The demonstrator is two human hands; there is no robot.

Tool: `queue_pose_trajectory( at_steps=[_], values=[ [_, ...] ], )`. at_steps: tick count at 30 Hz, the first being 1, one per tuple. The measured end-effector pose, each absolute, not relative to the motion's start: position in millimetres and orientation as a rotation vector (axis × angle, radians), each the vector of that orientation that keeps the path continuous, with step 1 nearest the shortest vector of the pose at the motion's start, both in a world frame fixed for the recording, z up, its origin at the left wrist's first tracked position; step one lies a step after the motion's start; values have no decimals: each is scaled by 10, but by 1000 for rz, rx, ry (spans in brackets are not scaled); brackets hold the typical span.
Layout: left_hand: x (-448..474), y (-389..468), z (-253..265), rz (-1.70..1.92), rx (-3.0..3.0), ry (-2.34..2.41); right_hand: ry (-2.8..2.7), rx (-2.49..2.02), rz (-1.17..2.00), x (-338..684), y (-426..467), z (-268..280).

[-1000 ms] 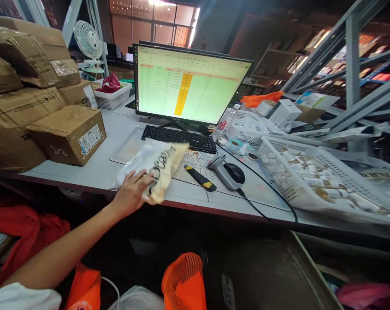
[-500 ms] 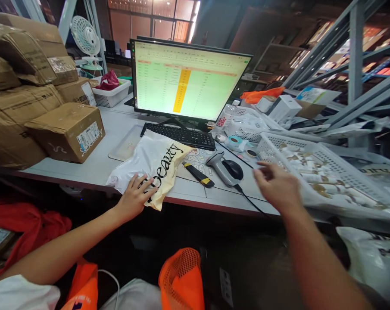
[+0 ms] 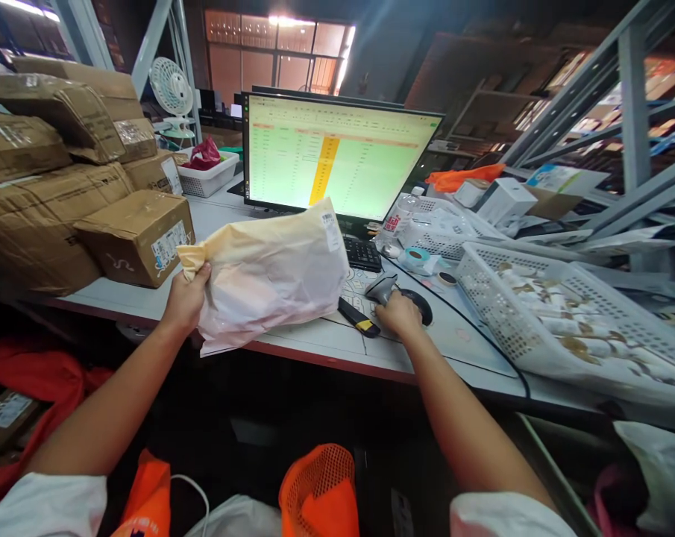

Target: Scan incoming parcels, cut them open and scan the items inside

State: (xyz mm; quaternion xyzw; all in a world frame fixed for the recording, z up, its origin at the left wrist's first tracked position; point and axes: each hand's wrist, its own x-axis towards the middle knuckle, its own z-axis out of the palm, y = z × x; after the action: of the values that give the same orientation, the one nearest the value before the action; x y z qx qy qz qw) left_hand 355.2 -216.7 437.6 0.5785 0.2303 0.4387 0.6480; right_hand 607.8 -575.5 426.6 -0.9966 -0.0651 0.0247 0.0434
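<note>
My left hand [image 3: 187, 300] is closed around the bunched left edge of a plastic mailer bag [image 3: 275, 276], raised over the desk's front edge. The bag's pale, semi-transparent side faces me, and a white label [image 3: 331, 232] sits at its upper right. My right hand [image 3: 400, 313] is wrapped round the handle of a grey barcode scanner [image 3: 381, 287] on the desk mat. Just right of that hand lies a black mouse [image 3: 419, 306]. A black and yellow utility knife [image 3: 359, 319] is between the bag and the scanner.
A monitor [image 3: 337, 156] showing a spreadsheet stands behind the keyboard [image 3: 362, 254], partly covered by the bag. Cardboard boxes [image 3: 139, 231] are stacked at left. At right are a white basket [image 3: 491, 313] of small rolled items, tape rolls [image 3: 417, 255] and a water bottle [image 3: 398, 216].
The mailer bag has been lifted off the desk and turned over by my left hand, hiding its printed lettering. My right hand has moved left and taken hold of the barcode scanner.
</note>
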Motion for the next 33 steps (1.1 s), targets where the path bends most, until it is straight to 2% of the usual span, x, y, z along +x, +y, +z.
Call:
queue_pose_trajectory(
  at_steps=[4, 8, 11, 15, 25, 29, 33],
  values=[
    [3556, -2254, 4354, 943, 1354, 524, -223, -2845, 96, 6092, -5875, 4611],
    [3518, -2182, 4314, 1000, 1483, 578, -563, -2492, 234, 5941, -6044, 5270],
    [3494, -2090, 4235, 1025, 1569, 634, -716, -2395, 291, 5773, -6031, 5700],
    [3472, -2026, 4166, 1027, 1616, 635, -833, -2297, 333, 5697, -5869, 5938],
    [3461, -1902, 4103, 993, 1598, 576, -823, -2266, 349, 5762, -5662, 5875],
    [3507, -1822, 4147, 721, 1567, 487, -643, -2354, 271, 5947, -5667, 5499],
    [3605, -1770, 4094, 390, 1584, 406, -446, -2665, 149, 6190, -5674, 4916]
  ],
)
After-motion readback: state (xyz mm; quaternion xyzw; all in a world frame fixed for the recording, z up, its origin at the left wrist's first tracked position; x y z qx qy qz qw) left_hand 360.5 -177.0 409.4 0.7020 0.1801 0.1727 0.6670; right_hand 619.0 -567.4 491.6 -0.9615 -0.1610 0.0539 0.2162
